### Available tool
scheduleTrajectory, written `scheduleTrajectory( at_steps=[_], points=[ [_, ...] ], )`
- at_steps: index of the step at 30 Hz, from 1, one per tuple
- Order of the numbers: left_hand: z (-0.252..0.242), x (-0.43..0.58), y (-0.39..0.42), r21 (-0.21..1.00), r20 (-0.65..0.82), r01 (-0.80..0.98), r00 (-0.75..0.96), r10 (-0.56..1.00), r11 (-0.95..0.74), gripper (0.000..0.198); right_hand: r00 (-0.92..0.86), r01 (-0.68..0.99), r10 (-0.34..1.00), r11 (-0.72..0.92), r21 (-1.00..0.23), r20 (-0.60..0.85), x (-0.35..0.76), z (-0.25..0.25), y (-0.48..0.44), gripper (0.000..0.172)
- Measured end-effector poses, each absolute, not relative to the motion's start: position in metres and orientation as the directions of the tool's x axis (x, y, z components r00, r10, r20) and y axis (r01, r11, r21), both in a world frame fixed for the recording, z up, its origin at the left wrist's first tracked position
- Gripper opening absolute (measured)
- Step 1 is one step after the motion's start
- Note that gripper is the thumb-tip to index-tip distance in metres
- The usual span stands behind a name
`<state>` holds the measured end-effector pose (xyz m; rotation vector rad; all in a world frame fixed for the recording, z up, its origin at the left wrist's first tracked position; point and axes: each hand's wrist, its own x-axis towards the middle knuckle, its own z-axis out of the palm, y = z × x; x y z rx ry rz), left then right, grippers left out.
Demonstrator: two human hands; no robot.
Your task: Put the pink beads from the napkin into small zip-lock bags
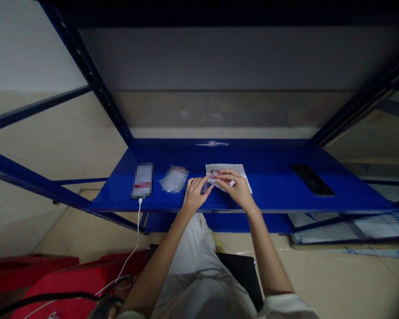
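My left hand (195, 192): fingers closed on a small clear bag (208, 183), pinched at its side. My right hand (237, 186): fingers bent in at the bag's reddish edge; too small to tell whether they are clamped on film or on something at the opening. The bag is between my two hands, near the front edge of the blue shelf (272, 186), around its middle.

Handling, my guess: next to no weight, thin limp film, slick, creases easily, sides likely to cling. Not fragile as such, but a hard tug could stretch or split it. Best hold: the reddish edge, one side per hand, since the body would just fold.

Just beyond my fingertips, a small brownish bit (213, 171), can't tell what. Under my right hand, a white sheet (229, 166), its right front corner poking out toward the front edge.

Further out, toward the left edge: a pile of clear bags (174, 179), then a phone (142, 179) with a white cable (138, 230) running off over the front edge. Toward the right edge: a dark phone-like slab (312, 179), lying slantwise.

Count: one bag in my fingers, one sheet, one phone, one slab, one cable; piled bags several, overlapping, no exact number. Brownish bits: at least one.
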<state>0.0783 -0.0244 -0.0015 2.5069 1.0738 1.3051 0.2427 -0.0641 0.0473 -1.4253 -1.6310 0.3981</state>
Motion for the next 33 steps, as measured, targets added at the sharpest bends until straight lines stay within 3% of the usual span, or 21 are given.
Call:
scheduleTrajectory(
  at_steps=[7, 13, 17, 21, 24, 27, 33],
  points=[
    [0.0, 0.078, -0.024, 0.426, 0.659, 0.539, 0.365, 0.657, -0.727, 0.033, 0.387, 0.83, 0.846, -0.145, -0.539, 0.367, 0.303, 0.02, -0.068, 0.028],
    [0.001, 0.077, -0.025, 0.456, 0.677, 0.504, 0.338, 0.653, -0.734, 0.033, 0.402, 0.842, 0.853, -0.201, -0.501, 0.334, 0.304, 0.007, -0.062, 0.027],
    [0.002, 0.071, -0.026, 0.552, 0.692, 0.438, 0.234, 0.683, -0.71, 0.029, 0.474, 0.822, 0.797, -0.249, -0.513, 0.374, 0.3, 0.001, -0.059, 0.025],
    [0.001, 0.064, -0.026, 0.767, 0.59, 0.277, 0.052, 0.806, -0.58, 0.032, 0.492, 0.809, 0.763, -0.222, -0.545, 0.419, 0.297, -0.001, -0.061, 0.027],
    [-0.001, 0.063, -0.023, 0.847, 0.512, 0.159, 0.015, 0.859, -0.508, 0.036, 0.507, 0.773, 0.752, -0.179, -0.609, 0.422, 0.299, -0.001, -0.063, 0.03],
    [-0.003, 0.065, -0.02, 0.821, 0.545, 0.202, 0.0, 0.839, -0.534, 0.035, 0.538, 0.726, 0.73, -0.146, -0.672, 0.422, 0.301, -0.001, -0.063, 0.032],
    [-0.005, 0.071, -0.02, 0.617, 0.7, 0.4, 0.114, 0.705, -0.677, 0.027, 0.465, 0.662, 0.747, 0.064, -0.747, 0.476, 0.281, 0.011, -0.06, 0.032]
  ],
)
